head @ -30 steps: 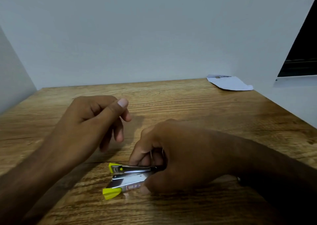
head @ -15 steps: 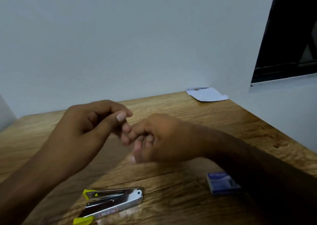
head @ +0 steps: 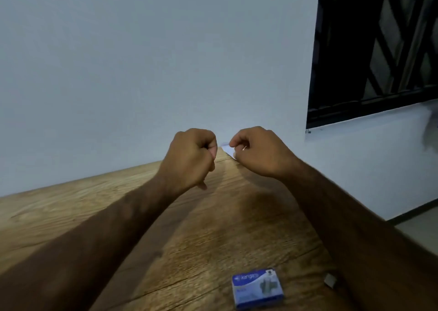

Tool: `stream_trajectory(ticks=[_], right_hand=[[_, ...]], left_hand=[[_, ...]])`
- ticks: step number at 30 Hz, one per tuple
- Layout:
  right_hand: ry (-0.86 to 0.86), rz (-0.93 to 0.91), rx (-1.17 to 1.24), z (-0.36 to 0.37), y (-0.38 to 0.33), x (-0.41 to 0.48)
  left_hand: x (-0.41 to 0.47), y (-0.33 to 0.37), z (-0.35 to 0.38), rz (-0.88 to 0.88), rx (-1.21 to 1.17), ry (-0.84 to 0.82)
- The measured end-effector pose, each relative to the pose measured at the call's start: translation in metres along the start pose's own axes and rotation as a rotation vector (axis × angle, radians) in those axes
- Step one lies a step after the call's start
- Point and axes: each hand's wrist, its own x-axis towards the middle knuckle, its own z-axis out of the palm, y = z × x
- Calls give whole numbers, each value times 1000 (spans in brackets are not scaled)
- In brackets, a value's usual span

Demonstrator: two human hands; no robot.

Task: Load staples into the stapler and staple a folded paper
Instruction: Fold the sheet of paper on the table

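The white folded paper (head: 227, 149) lies at the table's far right corner, and only a small part shows between my hands. My right hand (head: 259, 153) is curled over it with fingertips at its edge; whether it grips the paper is hidden. Just left of the paper, my left hand (head: 193, 155) is closed in a fist with nothing visible in it. A blue staple box (head: 258, 288) lies on the near part of the table, under my right forearm. A small grey staple strip (head: 330, 280) lies to the right of the box. The stapler is out of view.
The wooden table (head: 94, 204) meets a plain white wall at the back. On the right its edge runs close to a wall with a dark barred window (head: 379, 50). A bit of floor (head: 417, 225) shows past the table's right edge.
Both hands have moved away from the stapler and reached to the far right corner by the paper. The view has tilted up and right, so the stapler has dropped out of frame.
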Motion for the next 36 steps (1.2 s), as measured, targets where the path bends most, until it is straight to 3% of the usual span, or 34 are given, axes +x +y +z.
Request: stream_trajectory(ticks=[7, 14, 18, 23, 27, 36], right_hand=[[6, 169, -163, -4, 39, 5], [-113, 73, -289, 9, 40, 15], [-143, 61, -337, 13, 47, 16], [-256, 126, -453, 17, 53, 18], [-231, 72, -497, 14, 47, 16], [-280, -55, -330, 15, 21, 9]], left_hand=[[59, -14, 46, -29, 394, -103], [79, -24, 78, 46, 551, -257], [75, -29, 90, 219, 776, -302], [75, -37, 92, 75, 728, -455], [71, -42, 82, 97, 715, -427], [26, -45, 25, 127, 690, -502]])
